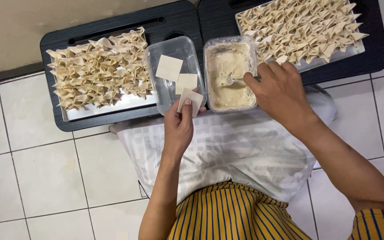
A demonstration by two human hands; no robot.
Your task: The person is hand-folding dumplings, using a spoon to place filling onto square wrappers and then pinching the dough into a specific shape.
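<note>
Below my chin, over a pale cloth (227,151) spread across my lap, my left hand (179,126) pinches a small square dumpling wrapper (191,101) between thumb and fingertips, closed on it and holding it up just at the near edge of a clear plastic container (174,73). Two more square wrappers (170,67) lie flat inside that container, one near its middle and one beside it toward me. My right hand (278,91) is closed around the handle of a metal spoon (238,80), whose bowl sits in a beige filling paste that fills a second clear tub (230,73) standing just to the right of the first, the two containers touching or nearly so. Both tubs rest on the near edges of two black lap trays (112,26) set side by side on the white tiled floor (36,169). On the left tray a metal sheet (107,109) carries rows of folded, pointed dumplings (98,66) packed tightly together; on the right tray another sheet (330,60) holds a denser crowd of the same folded shapes (298,29), reaching close to my right knuckles. My yellow striped garment (232,213) shows at the bottom, under the cloth and along my right sleeve.
</note>
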